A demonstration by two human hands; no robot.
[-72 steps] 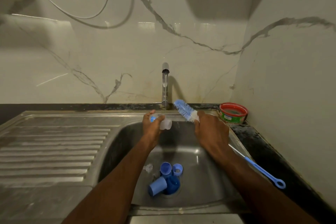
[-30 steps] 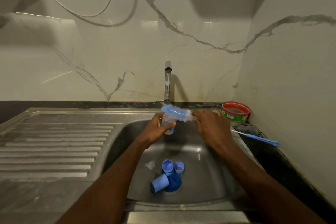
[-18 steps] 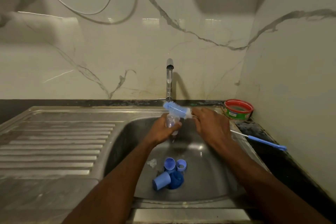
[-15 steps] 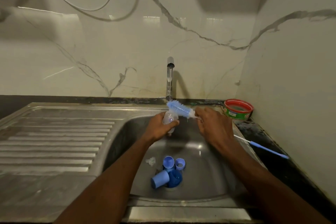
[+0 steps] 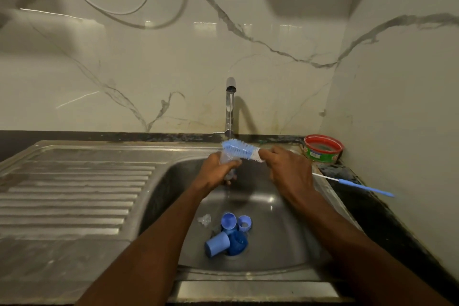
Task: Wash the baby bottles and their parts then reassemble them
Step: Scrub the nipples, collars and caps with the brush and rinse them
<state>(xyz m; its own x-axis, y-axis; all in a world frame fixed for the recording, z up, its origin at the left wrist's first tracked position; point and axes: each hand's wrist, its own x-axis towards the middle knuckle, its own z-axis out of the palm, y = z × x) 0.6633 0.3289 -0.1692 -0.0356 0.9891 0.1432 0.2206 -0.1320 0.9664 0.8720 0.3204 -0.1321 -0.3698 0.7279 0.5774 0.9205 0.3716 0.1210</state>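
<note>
Ridged drainboard [image 5: 74, 196] at left. Over the sink basin [image 5: 285, 231], left hand [image 5: 217, 171] curls round a clear baby bottle [image 5: 227, 160], mostly hidden by fingers. Right hand [image 5: 285, 169] grips the bottle brush [image 5: 239, 150] just behind its bristles; handle tail blurred. Blue parts [image 5: 227, 236] cluster at the drain, overlapping, indistinct. Red-rimmed tub [image 5: 323, 149] in the corner.

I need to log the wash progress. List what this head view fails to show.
- Clear bottle: the left hand wraps it, hiding its base and contents.
- Brush handle middle: hidden inside the right hand.
- Clear part in the sink: too small to identify.
</note>
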